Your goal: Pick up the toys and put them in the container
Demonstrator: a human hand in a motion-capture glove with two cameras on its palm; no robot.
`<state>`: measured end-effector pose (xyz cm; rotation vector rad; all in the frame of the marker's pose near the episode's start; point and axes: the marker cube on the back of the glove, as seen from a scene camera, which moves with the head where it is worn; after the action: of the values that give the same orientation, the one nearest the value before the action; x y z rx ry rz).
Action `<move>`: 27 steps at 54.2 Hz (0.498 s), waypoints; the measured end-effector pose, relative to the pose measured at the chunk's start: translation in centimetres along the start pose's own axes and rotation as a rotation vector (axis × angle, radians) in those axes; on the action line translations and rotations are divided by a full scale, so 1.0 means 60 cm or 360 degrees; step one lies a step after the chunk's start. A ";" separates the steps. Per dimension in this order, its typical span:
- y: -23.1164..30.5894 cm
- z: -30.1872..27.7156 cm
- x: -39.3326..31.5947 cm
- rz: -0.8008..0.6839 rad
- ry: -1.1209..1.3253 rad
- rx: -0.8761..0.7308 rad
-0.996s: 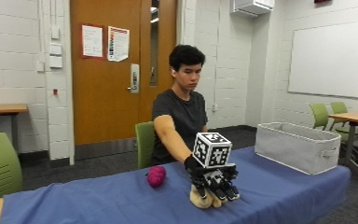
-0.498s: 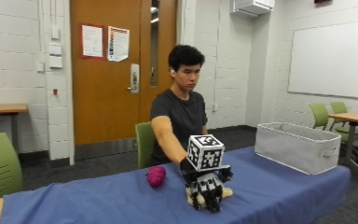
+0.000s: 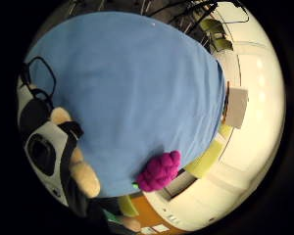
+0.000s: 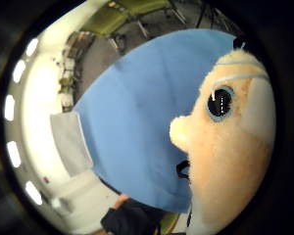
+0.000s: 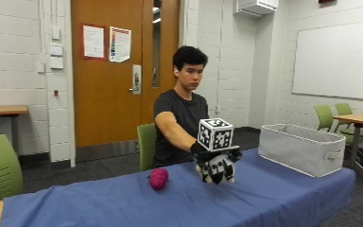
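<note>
Gloved right hand (image 5: 215, 166) is lifted just above the blue-covered bench (image 5: 106, 203), fingers curled round a tan plush toy (image 4: 230, 147). The toy's face, with one blue-rimmed eye, fills the thumb-side palm view. A magenta plush toy (image 5: 159, 178) lies on the bench to the left of the hand, near the far edge. The grey fabric container (image 5: 302, 148) sits at the bench's right end, well apart from the hand.

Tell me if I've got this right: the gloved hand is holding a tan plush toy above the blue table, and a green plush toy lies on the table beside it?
Not quite. The toy lying on the blue table is magenta, not green, as the outside view shows. The gloved hand does hold a tan plush toy.
</note>
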<state>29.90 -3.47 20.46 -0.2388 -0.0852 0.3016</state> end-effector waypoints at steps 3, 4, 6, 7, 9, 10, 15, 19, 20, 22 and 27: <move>0.011 -0.035 -0.026 -0.0033 0.0005 0.0032; 0.014 -0.047 -0.034 -0.0041 0.0007 0.0046; 0.022 -0.069 -0.050 -0.0057 0.0008 0.0074; 0.025 -0.080 -0.058 -0.0067 0.0006 0.0088; 0.031 -0.108 -0.077 -0.0097 0.0002 0.0122; 0.035 -0.125 -0.090 -0.0116 0.0001 0.0144; 0.058 -0.212 -0.164 -0.0219 0.0020 0.0278; 0.077 -0.262 -0.224 -0.0307 0.0042 0.0375; 0.081 -0.272 -0.237 -0.0325 0.0045 0.0392; 0.090 -0.294 -0.269 -0.0364 0.0048 0.0429; 0.131 -0.352 -0.384 -0.0534 0.0055 0.0526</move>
<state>8.26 -7.85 -3.04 0.0994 -0.0391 -0.0249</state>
